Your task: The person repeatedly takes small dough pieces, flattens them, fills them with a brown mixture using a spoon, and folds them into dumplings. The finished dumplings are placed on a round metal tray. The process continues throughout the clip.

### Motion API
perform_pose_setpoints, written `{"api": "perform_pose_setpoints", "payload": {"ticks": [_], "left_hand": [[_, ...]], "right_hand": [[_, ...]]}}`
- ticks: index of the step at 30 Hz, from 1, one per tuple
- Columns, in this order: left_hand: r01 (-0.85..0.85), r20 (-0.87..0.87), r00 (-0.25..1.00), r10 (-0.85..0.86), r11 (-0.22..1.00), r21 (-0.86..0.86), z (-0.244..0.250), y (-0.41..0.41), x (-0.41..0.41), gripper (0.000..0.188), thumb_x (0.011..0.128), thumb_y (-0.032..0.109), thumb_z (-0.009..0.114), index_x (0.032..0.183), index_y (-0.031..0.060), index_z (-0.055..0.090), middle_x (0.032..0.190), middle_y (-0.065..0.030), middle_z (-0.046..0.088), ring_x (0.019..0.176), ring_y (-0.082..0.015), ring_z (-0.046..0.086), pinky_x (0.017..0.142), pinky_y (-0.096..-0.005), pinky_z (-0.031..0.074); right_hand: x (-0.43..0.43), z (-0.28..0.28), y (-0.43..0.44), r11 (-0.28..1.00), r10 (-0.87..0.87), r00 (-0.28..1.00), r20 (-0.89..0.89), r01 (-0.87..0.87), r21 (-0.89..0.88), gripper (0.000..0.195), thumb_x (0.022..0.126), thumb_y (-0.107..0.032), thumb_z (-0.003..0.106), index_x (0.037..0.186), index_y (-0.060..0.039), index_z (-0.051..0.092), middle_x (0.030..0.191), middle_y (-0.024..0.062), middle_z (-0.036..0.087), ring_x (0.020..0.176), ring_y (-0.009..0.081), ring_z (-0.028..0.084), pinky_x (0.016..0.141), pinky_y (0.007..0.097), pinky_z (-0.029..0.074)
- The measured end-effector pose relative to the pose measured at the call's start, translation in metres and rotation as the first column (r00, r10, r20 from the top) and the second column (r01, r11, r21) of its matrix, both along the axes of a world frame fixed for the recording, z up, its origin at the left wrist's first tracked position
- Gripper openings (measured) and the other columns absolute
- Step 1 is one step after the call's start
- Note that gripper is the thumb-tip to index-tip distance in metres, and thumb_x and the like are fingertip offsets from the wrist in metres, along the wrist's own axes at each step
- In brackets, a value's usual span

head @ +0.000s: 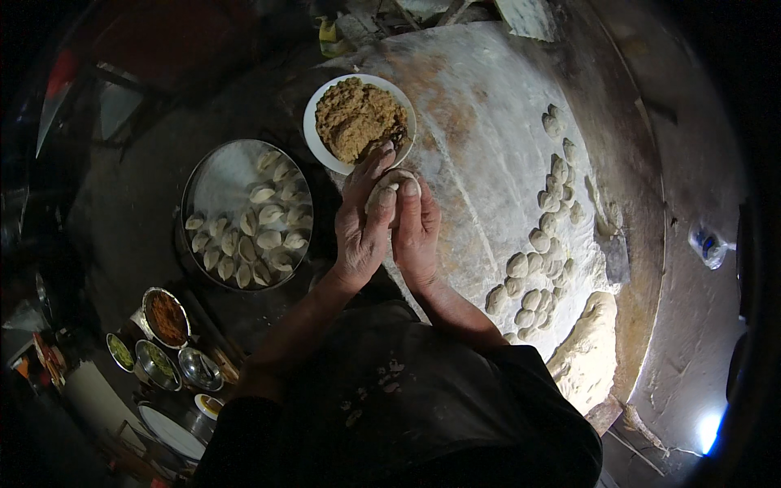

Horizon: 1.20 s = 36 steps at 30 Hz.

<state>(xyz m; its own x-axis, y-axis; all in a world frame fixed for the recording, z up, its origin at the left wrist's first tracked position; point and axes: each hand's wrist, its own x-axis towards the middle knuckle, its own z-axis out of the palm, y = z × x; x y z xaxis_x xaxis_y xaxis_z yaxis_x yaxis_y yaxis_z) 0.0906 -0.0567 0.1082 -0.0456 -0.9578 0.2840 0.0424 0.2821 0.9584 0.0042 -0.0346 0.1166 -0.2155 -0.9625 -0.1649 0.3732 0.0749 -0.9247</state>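
Note:
My left hand (361, 219) and my right hand (417, 226) meet around a small piece of dough (398, 179), with both thumbs pressing on its near side. Most of the dough is covered by the fingers, so I cannot tell whether it has filling inside. Just beyond my fingertips stands a white bowl (313, 139) heaped with a brown minced filling (360, 116). To the left, a round tray (219, 171) dusted with flour carries several folded dumplings (269, 213), mostly over its nearer and right parts.
Several small dough pieces (540, 240) lie along the right of the floured board (482, 152). A large dough mass (589, 348) rests at the near right, below a dough scraper (613, 259). At lower left are a bowl of reddish-orange food (166, 318) and bowls of chopped greens (157, 365).

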Motion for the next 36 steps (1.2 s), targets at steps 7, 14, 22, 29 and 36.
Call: {"api": "perform_pose_setpoints", "payload": {"ticks": [7,14,22,29,36], "left_hand": [[-0.200,0.135,0.972,0.193,0.979,0.042,-0.005,0.014,0.025,0.023,0.096,0.014,0.054,0.112,-0.0011,0.061,0.115,-0.0147,0.062,0.107,-0.0291,0.059,0.093,-0.0371,0.046],[-0.242,0.346,0.913,0.219,0.970,0.026,-0.026,0.025,0.069,0.028,0.093,0.016,0.059,0.117,0.0008,0.060,0.111,-0.0159,0.064,0.103,-0.0350,0.060,0.090,-0.0399,0.048],[0.031,-0.235,0.971,0.040,0.957,0.289,-0.030,0.032,0.114,0.068,0.087,0.014,0.067,0.144,0.0012,0.032,0.135,-0.0223,0.049,0.127,-0.0291,0.047,0.105,-0.0377,0.037],[-0.309,0.357,0.900,0.250,0.944,0.118,-0.065,0.037,0.139,0.033,0.095,0.020,0.052,0.120,0.0020,0.060,0.122,-0.0171,0.060,0.109,-0.0355,0.057,0.099,-0.0425,0.041],[0.029,0.083,0.994,-0.070,0.910,0.414,-0.090,0.048,0.190,0.081,0.085,0.024,0.070,0.149,0.0047,0.023,0.139,-0.0194,0.045,0.124,-0.0316,0.048,0.104,-0.0462,0.038]], "right_hand": [[0.021,-0.008,0.000,0.995,0.022,0.827,-0.562,-0.074,-0.070,0.022,0.099,-0.019,0.049,0.109,-0.0009,0.057,0.071,0.0168,0.060,0.058,0.0184,0.056,0.053,0.0330,0.045],[0.051,-0.028,0.005,0.972,0.236,0.844,-0.482,-0.207,0.112,0.030,0.100,-0.029,0.050,0.105,-0.0006,0.059,0.073,0.0091,0.061,0.065,0.0119,0.056,0.058,0.0304,0.047],[0.085,-0.035,0.004,0.936,0.248,0.956,0.159,-0.278,0.216,0.036,0.099,-0.038,0.051,0.106,-0.0044,0.062,0.093,-0.0017,0.061,0.084,0.0073,0.054,0.074,0.0229,0.044],[0.122,-0.078,0.011,0.941,0.323,0.928,-0.185,-0.294,0.164,0.021,0.101,-0.024,0.051,0.105,-0.0051,0.060,0.092,-0.0017,0.060,0.082,0.0052,0.049,0.073,0.0226,0.043],[0.130,-0.104,0.010,0.841,0.388,0.915,0.110,-0.401,0.363,0.041,0.100,-0.039,0.048,0.110,-0.0019,0.061,0.101,-0.0008,0.063,0.088,0.0095,0.056,0.077,0.0264,0.046]]}}
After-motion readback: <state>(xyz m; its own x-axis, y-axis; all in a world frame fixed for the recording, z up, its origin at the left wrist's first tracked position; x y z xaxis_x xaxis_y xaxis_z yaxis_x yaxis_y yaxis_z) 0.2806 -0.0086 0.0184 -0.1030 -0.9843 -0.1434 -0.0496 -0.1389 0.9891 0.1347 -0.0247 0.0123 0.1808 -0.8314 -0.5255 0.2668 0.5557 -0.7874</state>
